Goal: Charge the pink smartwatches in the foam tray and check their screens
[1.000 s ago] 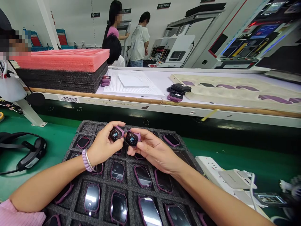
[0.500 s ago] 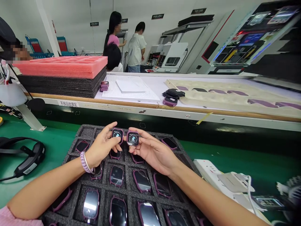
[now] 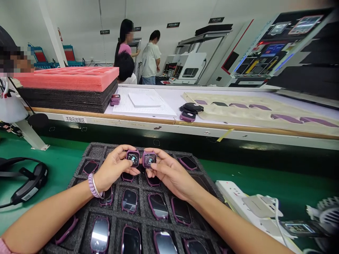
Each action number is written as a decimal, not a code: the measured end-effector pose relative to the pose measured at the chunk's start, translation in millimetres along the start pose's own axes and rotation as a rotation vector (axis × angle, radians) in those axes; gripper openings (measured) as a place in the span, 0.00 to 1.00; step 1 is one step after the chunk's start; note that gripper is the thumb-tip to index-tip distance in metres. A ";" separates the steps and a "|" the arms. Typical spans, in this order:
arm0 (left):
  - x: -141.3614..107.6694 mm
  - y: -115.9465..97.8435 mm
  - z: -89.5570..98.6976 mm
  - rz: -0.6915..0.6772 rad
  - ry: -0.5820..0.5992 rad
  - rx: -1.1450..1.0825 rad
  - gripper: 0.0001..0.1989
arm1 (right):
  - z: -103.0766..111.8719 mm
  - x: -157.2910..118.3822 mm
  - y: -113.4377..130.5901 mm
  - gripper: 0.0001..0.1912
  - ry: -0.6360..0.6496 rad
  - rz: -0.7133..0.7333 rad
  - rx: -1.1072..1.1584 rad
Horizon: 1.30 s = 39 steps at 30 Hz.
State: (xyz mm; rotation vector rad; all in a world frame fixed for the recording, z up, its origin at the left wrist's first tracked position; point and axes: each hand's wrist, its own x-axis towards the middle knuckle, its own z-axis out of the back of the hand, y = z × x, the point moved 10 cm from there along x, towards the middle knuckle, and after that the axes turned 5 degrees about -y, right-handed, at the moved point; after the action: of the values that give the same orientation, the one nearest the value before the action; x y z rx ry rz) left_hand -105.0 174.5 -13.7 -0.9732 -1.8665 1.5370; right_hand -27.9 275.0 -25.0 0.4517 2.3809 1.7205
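Note:
My left hand (image 3: pixel 116 165) grips a purple smartwatch case (image 3: pixel 132 157) with a lit screen, its thumb at the lower edge of the glass. Beside it, my right hand (image 3: pixel 172 173) holds a second purple smartwatch case (image 3: pixel 148 158), also lit, with the thumb on its screen. The two watches are side by side, faces toward me. Below them lies a black foam tray (image 3: pixel 116 225) with square pockets. Several purple watch cases with dark screens sit in the pockets, such as one watch (image 3: pixel 129 201) near the middle.
A raised shelf (image 3: pixel 159 124) runs behind the tray, bearing stacked red and black foam (image 3: pixel 69 79), papers (image 3: pixel 144 98) and a cream tray (image 3: pixel 238 114) with purple pieces. A power strip (image 3: pixel 230 190) lies right, a black headset strap (image 3: pixel 31 180) left. Several people are beyond the shelf.
My left index finger has come down from its raised position onto the watch's top edge. My right thumb has moved onto its watch's screen. The view has shifted slightly.

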 end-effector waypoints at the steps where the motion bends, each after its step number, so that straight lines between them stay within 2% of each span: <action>1: 0.2 0.4 -0.4 0.003 0.004 0.003 0.21 | 0.3 0.0 -0.2 0.22 -0.002 0.001 -0.006; 32: 2.5 1.2 -0.4 -0.038 0.016 0.040 0.16 | -2.2 -1.5 2.6 0.19 0.023 0.051 -0.061; 39: 2.4 -1.2 -0.5 -0.029 0.014 0.012 0.18 | -2.6 -1.5 4.1 0.20 0.037 0.066 -0.050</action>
State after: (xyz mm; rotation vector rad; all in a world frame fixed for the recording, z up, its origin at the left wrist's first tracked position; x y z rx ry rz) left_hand -106.3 176.6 -12.5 -0.9448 -1.8516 1.5194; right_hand -26.7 273.4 -20.4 0.5004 2.3672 1.8272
